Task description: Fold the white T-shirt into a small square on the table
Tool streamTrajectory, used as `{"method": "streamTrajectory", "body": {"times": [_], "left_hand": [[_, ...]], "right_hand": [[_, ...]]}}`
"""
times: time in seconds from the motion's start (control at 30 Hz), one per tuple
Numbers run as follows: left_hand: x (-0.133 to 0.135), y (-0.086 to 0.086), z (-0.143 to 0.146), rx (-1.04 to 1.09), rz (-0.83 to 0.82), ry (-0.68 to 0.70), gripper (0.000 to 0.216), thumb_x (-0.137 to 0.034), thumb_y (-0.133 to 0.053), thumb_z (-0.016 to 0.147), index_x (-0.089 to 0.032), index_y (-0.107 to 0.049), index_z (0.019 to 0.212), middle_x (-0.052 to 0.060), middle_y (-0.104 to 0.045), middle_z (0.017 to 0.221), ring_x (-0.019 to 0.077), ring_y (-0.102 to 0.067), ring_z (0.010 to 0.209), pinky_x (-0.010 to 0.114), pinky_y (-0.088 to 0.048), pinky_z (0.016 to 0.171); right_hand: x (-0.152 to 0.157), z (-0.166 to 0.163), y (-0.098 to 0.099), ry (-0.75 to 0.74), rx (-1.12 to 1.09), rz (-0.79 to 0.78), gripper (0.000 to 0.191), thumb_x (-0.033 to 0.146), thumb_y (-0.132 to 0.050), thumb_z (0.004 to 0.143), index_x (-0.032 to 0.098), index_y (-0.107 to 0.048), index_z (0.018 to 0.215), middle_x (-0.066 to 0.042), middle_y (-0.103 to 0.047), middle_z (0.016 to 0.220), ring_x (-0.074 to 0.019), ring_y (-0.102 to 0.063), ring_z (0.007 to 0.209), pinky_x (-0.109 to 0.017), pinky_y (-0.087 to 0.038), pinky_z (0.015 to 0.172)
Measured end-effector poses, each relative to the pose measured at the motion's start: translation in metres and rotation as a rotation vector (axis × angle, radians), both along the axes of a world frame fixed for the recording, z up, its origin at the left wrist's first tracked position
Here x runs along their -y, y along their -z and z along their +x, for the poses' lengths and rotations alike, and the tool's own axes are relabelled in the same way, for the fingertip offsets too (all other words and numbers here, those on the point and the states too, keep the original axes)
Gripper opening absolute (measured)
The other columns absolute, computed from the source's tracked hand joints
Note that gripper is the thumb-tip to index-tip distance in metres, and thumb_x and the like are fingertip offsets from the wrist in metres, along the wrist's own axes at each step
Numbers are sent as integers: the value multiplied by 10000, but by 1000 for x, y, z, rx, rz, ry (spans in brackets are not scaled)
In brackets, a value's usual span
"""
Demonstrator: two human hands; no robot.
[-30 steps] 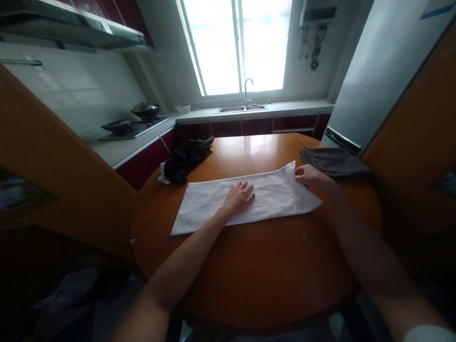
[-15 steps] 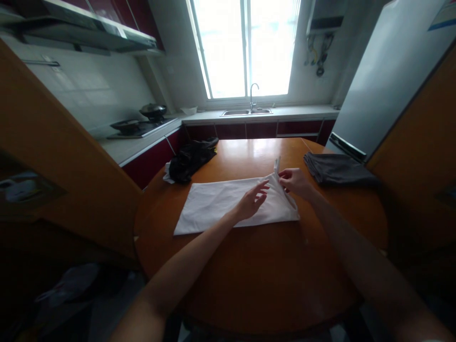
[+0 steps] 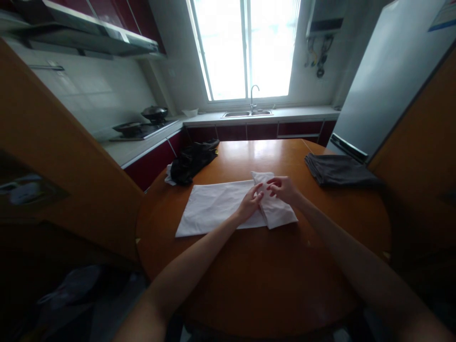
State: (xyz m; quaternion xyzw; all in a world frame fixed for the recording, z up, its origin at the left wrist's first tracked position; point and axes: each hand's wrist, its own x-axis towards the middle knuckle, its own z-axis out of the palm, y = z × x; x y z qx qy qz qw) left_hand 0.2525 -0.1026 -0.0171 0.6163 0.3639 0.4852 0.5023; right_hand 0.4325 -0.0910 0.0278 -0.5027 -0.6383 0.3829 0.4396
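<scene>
A white cloth (image 3: pixel 217 206) lies flat along a round orange wooden table (image 3: pixel 263 280), its right end folded over into a narrow flap (image 3: pixel 276 211). My right hand (image 3: pixel 283 188) rests on top of that flap with the fingers curled and pressing it down. My left hand (image 3: pixel 251 202) sits at the flap's left edge, fingers bent and touching the cloth. Both hands are close together near the table's middle.
A folded grey garment (image 3: pixel 338 169) lies at the table's right edge. A dark crumpled heap of clothes (image 3: pixel 192 159) sits at the far left of the table. Behind are a counter with a sink (image 3: pixel 247 113), a stove with pans (image 3: pixel 142 124), and a fridge (image 3: pixel 384 80) at right.
My right hand carried the cloth's right end up and over to the left, laying it down as a folded flap. My left hand slid right to meet the fold.
</scene>
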Motion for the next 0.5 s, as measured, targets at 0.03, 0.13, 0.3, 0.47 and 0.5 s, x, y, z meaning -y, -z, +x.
{"method": "streamTrajectory", "body": {"times": [0.03, 0.13, 0.3, 0.47, 0.5], "left_hand": [[0, 0, 0, -12, 8, 8, 587, -348, -726, 867, -199, -586, 1417, 130, -653, 1291, 238, -673, 988, 346, -586, 821], [1, 2, 2, -52, 64, 15, 704, -298, -779, 801, -186, -538, 1453, 148, -607, 1341, 225, -664, 986, 318, -582, 794], [3, 2, 4, -47, 59, -1, 796, -173, -795, 704, -197, -525, 1452, 140, -596, 1353, 191, -662, 946, 268, -563, 754], [5, -25, -12, 92, -164, 62, 928, -200, -808, 683, -175, -420, 1525, 93, -696, 1095, 143, -647, 764, 225, -516, 644], [4, -34, -18, 111, -180, 60, 936, -201, -818, 671, -175, -429, 1522, 89, -695, 1088, 140, -642, 758, 219, -509, 632]], "right_hand": [[-5, 7, -1, 73, 0, 23, 229, 205, -609, 724, 137, -724, 910, -62, -750, 732, -141, -662, 513, -199, -464, 438], [-18, 24, 4, 227, -4, 87, 182, 231, -572, 717, 147, -707, 805, -81, -742, 722, -148, -647, 516, -229, -478, 470], [-29, 38, 26, 346, 79, 189, 216, 307, -536, 740, 178, -706, 772, -92, -743, 762, -196, -670, 649, -285, -512, 591], [-24, 34, 28, 372, 71, 280, 291, 364, -524, 795, 169, -728, 861, -113, -759, 872, -228, -685, 782, -335, -531, 731], [-21, 30, 25, 367, 51, 304, 304, 370, -519, 814, 166, -729, 896, -116, -759, 911, -228, -685, 807, -340, -534, 752]]}}
